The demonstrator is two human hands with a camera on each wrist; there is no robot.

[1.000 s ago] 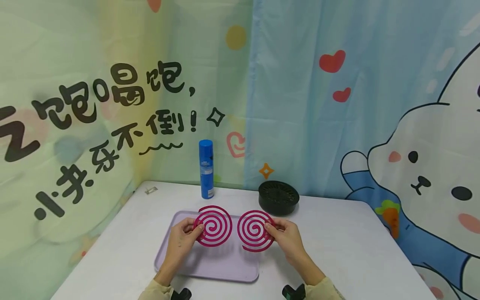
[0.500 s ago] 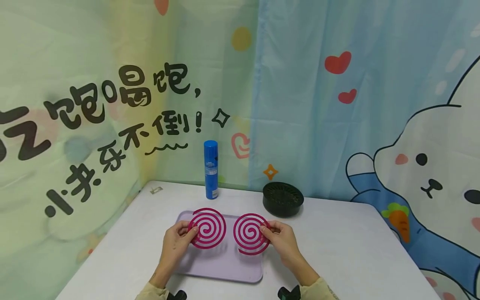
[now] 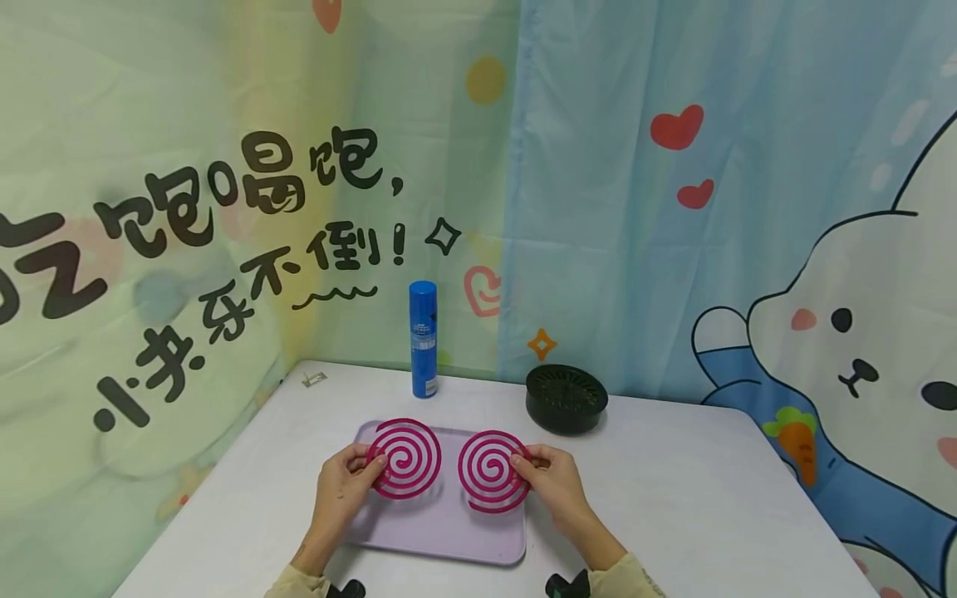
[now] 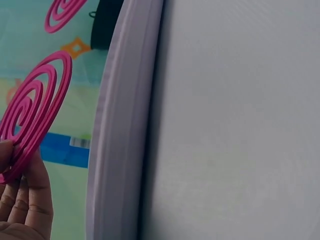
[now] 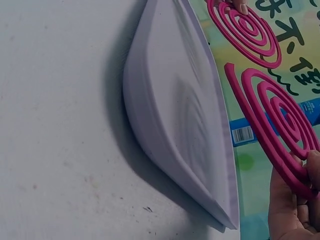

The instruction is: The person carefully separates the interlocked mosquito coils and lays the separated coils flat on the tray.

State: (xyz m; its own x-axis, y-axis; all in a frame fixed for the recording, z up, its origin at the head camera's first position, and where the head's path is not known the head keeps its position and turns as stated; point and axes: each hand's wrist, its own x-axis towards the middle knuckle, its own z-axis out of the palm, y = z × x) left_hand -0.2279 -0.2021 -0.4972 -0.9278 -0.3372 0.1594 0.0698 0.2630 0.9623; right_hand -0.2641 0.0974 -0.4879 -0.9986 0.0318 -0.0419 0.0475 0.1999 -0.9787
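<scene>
Two pink mosquito coils are held up side by side over a pale purple tray (image 3: 441,536), with a gap between them. My left hand (image 3: 340,490) pinches the left coil (image 3: 404,459) at its outer left edge, thumb in front. The right coil (image 3: 494,472) is pinched at its right edge between the thumb and fingers of my right hand (image 3: 555,487). In the left wrist view the left coil (image 4: 37,107) appears tilted above the fingers. The right wrist view shows the right coil's (image 5: 270,120) loose outer end pointing up.
Behind the tray stands a blue spray can (image 3: 423,340). A round black mosquito coil holder (image 3: 566,400) sits at the back right. One small metal clip-like piece (image 3: 314,379) lies near the table's far left corner. A printed curtain hangs behind the white table (image 3: 673,498).
Both hands have drifted slightly left and down with the coils, still apart. The head view has shifted a little, moving the whole background rightward.
</scene>
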